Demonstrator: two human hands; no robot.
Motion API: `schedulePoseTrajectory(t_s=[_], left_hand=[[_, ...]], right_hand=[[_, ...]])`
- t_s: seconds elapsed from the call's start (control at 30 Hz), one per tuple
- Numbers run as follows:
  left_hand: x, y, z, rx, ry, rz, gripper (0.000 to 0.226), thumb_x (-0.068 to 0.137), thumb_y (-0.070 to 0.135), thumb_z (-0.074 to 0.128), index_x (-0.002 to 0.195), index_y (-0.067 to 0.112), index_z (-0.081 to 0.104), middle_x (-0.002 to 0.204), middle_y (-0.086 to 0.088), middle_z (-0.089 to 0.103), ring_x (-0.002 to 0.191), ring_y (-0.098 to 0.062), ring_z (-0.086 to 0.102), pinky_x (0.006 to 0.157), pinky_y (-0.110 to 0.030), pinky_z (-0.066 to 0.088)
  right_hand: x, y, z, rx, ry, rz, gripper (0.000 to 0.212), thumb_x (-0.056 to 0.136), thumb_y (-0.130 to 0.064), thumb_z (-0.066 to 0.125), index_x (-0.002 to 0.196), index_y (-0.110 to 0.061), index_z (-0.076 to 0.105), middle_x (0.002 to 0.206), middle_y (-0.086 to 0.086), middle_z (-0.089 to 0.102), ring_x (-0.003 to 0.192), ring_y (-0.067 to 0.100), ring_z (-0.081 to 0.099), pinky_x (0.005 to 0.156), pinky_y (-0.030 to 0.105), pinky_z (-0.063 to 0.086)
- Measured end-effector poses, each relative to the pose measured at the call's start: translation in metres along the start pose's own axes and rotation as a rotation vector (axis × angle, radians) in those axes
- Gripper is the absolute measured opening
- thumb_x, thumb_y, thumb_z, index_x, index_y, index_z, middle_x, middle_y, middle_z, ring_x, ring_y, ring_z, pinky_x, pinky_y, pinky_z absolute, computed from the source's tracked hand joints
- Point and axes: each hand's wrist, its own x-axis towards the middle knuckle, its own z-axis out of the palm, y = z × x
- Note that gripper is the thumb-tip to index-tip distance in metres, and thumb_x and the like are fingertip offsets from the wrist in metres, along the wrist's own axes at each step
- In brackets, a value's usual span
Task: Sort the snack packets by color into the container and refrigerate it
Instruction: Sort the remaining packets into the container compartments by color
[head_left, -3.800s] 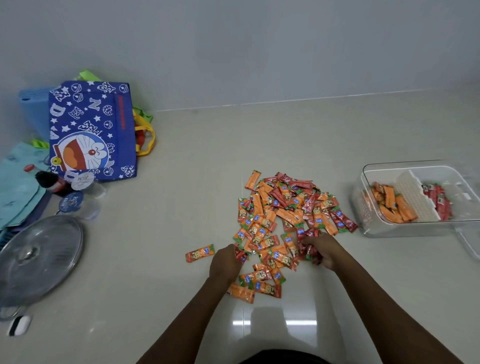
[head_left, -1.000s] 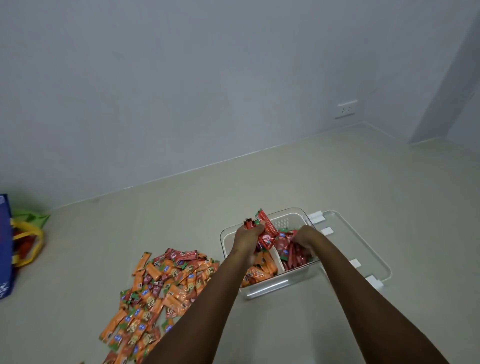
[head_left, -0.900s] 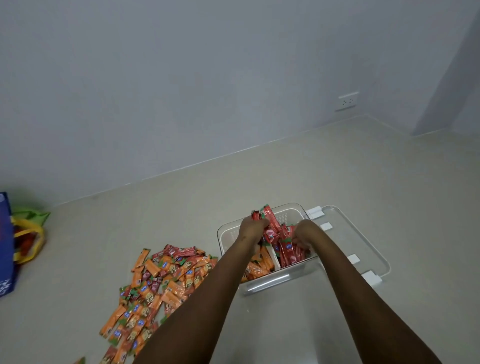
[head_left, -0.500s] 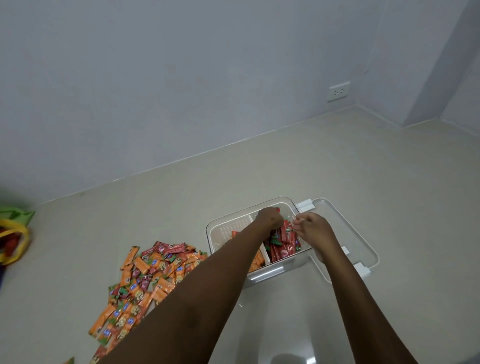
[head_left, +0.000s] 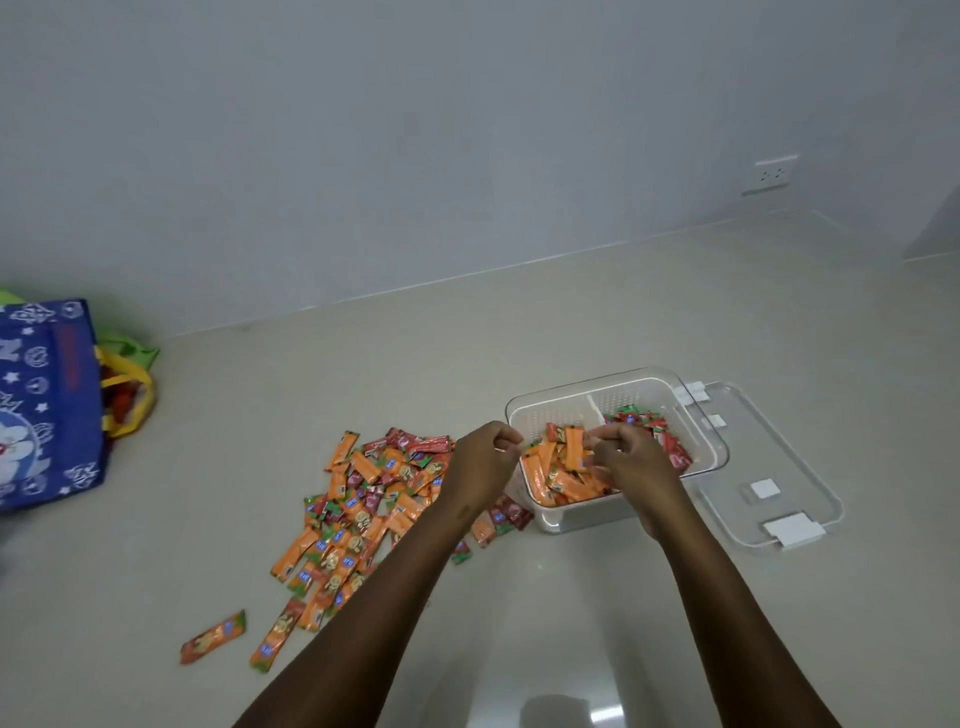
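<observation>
Both hands hover at the clear container (head_left: 615, 379), which sits on the pale floor (head_left: 519, 322) to the right of the loose pile of packets (head_left: 363, 499). The left hand (head_left: 480, 465) is at the container's left rim with its fingers curled in, and I cannot tell whether it holds anything. The right hand (head_left: 626, 460) is over the left compartment, fingers curled among the orange packets (head_left: 558, 470) piled there; whether it is pinching one or only letting go is not clear. The red packets (head_left: 660, 434) lie in the right compartment, across the white divider (head_left: 595, 408). To do this step well, it seems best to drop each colour squarely on its own side of the divider, low enough that nothing slides over it, and to press the orange heap down a little, since it already stands close to the rim at the near wall. Most of the pile looks unsorted, so the task is far from done. A few packets lie against the container's near left corner, under the left wrist, and could be missed. The lid (head_left: 779, 467) lies open on the floor, touching the container's right side, out of the way of the reach. A blue printed bag (head_left: 47, 405) stands well apart at the left, and a wall socket (head_left: 769, 174) is on the far wall.
</observation>
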Motion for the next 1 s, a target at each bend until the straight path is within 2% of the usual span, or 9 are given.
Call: schedulePoseTrajectory(t_s=[0.13, 0.33, 0.43, 0.5, 0.63, 0.77, 0.87, 1.0], left_hand=[[-0.03, -0.062, -0.054, -0.023, 0.03, -0.081, 0.009, 0.091, 0.018, 0.06, 0.097, 0.017, 0.065, 0.084, 0.012, 0.061, 0.072, -0.003, 0.057, 0.054, -0.009, 0.039], [-0.057, -0.135, -0.099, -0.026, 0.073, -0.158, 0.006, 0.09, 0.019, 0.061, 0.095, 0.018, 0.065, 0.088, 0.009, 0.062, 0.082, -0.007, 0.058, 0.06, -0.013, 0.038], [-0.064, -0.165, -0.11, -0.036, 0.036, -0.181, 0.013, 0.092, 0.018, 0.057, 0.099, 0.014, 0.067, 0.093, 0.007, 0.064, 0.085, -0.007, 0.058, 0.062, -0.014, 0.04], [-0.064, -0.181, -0.111, -0.035, 0.004, -0.18, 0.016, 0.093, 0.016, 0.055, 0.101, 0.013, 0.068, 0.094, 0.008, 0.064, 0.086, -0.009, 0.059, 0.063, -0.016, 0.04], [-0.059, -0.192, -0.099, -0.055, -0.049, -0.195, 0.012, 0.091, 0.017, 0.055, 0.094, 0.018, 0.066, 0.09, 0.005, 0.067, 0.075, -0.009, 0.06, 0.059, -0.021, 0.043], [-0.039, -0.185, -0.084, -0.056, -0.11, -0.179, 0.012, 0.091, 0.015, 0.055, 0.087, 0.024, 0.062, 0.084, 0.006, 0.066, 0.078, -0.014, 0.063, 0.067, -0.026, 0.049], [-0.014, -0.178, -0.074, 0.021, -0.116, -0.136, 0.014, 0.091, 0.016, 0.052, 0.09, 0.022, 0.065, 0.092, 0.005, 0.068, 0.081, -0.013, 0.062, 0.071, -0.028, 0.05], [0.039, -0.165, -0.065, 0.137, -0.049, -0.037, 0.019, 0.092, 0.01, 0.049, 0.098, 0.014, 0.066, 0.095, -0.003, 0.07, 0.083, -0.018, 0.063, 0.074, -0.031, 0.05]], right_hand=[[-0.027, 0.003, 0.056, -0.04, -0.055, -0.024, 0.007, 0.091, -0.011, 0.059, 0.094, -0.01, 0.065, 0.087, 0.009, 0.068, 0.08, 0.021, 0.066, 0.08, 0.041, 0.056], [-0.046, 0.04, 0.133, -0.213, -0.143, 0.013, 0.007, 0.088, -0.009, 0.059, 0.085, -0.012, 0.065, 0.076, 0.005, 0.065, 0.071, 0.018, 0.063, 0.068, 0.035, 0.052], [-0.043, 0.066, 0.165, -0.446, -0.033, -0.019, 0.009, 0.085, -0.006, 0.056, 0.086, -0.009, 0.064, 0.081, 0.004, 0.064, 0.078, 0.02, 0.06, 0.068, 0.027, 0.043], [-0.034, 0.084, 0.179, -0.559, 0.068, -0.058, 0.014, 0.082, 0.0, 0.052, 0.09, -0.002, 0.063, 0.088, 0.01, 0.064, 0.084, 0.025, 0.061, 0.068, 0.025, 0.039], [-0.004, 0.11, 0.185, -0.753, 0.153, -0.116, 0.017, 0.083, 0.002, 0.05, 0.097, 0.0, 0.06, 0.097, 0.016, 0.062, 0.09, 0.028, 0.061, 0.073, 0.025, 0.043], [0.021, 0.118, 0.181, -0.957, 0.116, -0.104, 0.02, 0.086, -0.002, 0.052, 0.106, -0.004, 0.055, 0.108, 0.014, 0.06, 0.099, 0.027, 0.06, 0.083, 0.03, 0.047], [0.027, 0.113, 0.18, -1.067, 0.078, -0.12, 0.023, 0.092, -0.004, 0.044, 0.113, -0.004, 0.052, 0.117, 0.013, 0.055, 0.109, 0.026, 0.054, 0.092, 0.029, 0.042], [0.024, 0.109, 0.182, -0.966, 0.099, -0.177, 0.016, 0.091, -0.007, 0.047, 0.096, 0.0, 0.061, 0.099, 0.017, 0.061, 0.094, 0.032, 0.058, 0.082, 0.038, 0.046]])
